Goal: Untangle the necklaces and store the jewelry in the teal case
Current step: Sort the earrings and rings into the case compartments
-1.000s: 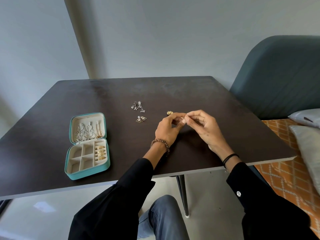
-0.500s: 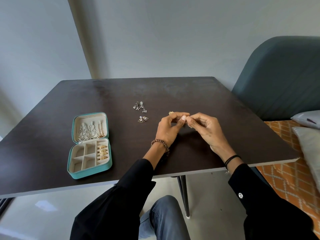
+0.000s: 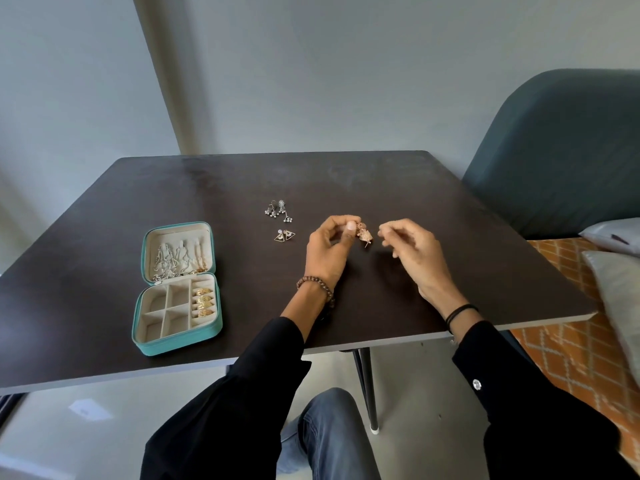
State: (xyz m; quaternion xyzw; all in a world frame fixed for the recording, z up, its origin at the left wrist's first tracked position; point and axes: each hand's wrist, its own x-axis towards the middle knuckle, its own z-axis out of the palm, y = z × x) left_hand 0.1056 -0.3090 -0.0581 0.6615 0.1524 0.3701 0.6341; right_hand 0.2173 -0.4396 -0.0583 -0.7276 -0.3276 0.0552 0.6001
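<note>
Left hand (image 3: 329,251): raised above the table (image 3: 467,244), thumb and fingertips pinching the gold earring (image 3: 364,235) at its upper end.
Gold earring: sticks out right and slightly down from that pinch, tilted, its post toward the right hand; off the table.
Right hand (image 3: 415,258): just beside the earring, not touching it; fingers curled, thumb and forefinger tips close together. Too small to tell whether they hold anything.
Case (image 3: 180,339): open, near the left front edge; lid away from the person, tray nearer.
Key relation: the case lies well left of both hands and a little nearer the body. The left hand, already holding the piece, is the closer one, so it likely carries.
Tray: rings (image 3: 203,301) fill the right column; the squares (image 3: 162,313) left of them look bare.
Lid: chains (image 3: 176,261) hang inside.
Loose on table: silver earrings (image 3: 278,211) and triangle earrings (image 3: 284,235), between the case and the left hand, on the likely path.
Risk: a low sweep could catch them.
</note>
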